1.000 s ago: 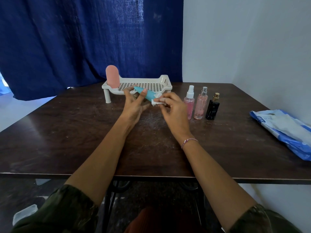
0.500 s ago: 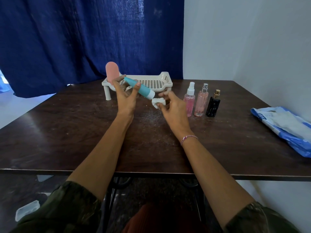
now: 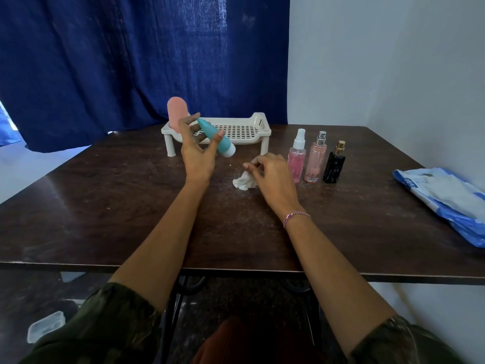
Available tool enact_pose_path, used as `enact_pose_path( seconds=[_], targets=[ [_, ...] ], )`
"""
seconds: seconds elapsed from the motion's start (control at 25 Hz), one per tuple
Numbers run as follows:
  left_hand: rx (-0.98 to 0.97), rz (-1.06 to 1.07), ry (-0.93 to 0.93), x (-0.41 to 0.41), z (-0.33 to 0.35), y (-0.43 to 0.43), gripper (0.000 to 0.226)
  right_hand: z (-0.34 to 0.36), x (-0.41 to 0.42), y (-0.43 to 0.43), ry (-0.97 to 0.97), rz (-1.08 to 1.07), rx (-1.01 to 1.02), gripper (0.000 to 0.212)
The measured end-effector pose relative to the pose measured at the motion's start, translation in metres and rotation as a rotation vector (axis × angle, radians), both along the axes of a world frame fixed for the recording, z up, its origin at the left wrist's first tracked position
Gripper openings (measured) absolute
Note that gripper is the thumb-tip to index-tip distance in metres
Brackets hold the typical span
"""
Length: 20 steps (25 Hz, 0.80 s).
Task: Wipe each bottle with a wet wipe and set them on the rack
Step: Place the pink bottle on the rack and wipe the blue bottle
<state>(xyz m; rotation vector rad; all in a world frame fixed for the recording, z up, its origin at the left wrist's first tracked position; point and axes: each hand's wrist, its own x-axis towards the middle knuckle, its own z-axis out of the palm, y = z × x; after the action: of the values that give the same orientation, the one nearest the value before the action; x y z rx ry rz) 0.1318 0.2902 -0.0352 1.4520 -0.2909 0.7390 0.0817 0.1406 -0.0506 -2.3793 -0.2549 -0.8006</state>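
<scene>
Head view: the left hand (image 3: 196, 156) has its grip closed around one teal bottle (image 3: 216, 139), tilted, white cap toward 4 o'clock, in front of the one white rack (image 3: 262, 132). One pink bottle (image 3: 178, 111) stands upright at the rack's 9 o'clock end. The right hand (image 3: 273, 174) rests with loosely open fingers touching one crumpled wet wipe (image 3: 244, 181) on the surface (image 3: 105, 206). Three spray bottles (image 3: 316, 158) stand at its 2 o'clock.

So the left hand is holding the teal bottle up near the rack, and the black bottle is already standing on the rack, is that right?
Not quite. The head view shows the pink bottle standing on the rack, not the black one; the black bottle stands on the table beside two pink spray bottles. The left hand does hold the teal bottle near the rack.
</scene>
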Motion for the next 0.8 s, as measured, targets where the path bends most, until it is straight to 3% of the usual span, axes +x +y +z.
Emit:
enact_pose_path(
  seconds=[0.28, 0.56, 0.8],
  targets=[
    [0.0, -0.078, 0.005, -0.011, 0.005, -0.006, 0.05, 0.002, 0.001, 0.002, -0.152, 0.034, 0.126, 0.019],
    [0.098, -0.174, -0.002, -0.019, 0.004, -0.013, 0.054, 0.003, 0.002, 0.005, -0.136, 0.1, 0.19, 0.034],
    [0.017, -0.246, 0.04, -0.017, 0.005, -0.008, 0.052, 0.002, 0.003, 0.005, -0.136, 0.095, 0.235, 0.031]
  ],
)
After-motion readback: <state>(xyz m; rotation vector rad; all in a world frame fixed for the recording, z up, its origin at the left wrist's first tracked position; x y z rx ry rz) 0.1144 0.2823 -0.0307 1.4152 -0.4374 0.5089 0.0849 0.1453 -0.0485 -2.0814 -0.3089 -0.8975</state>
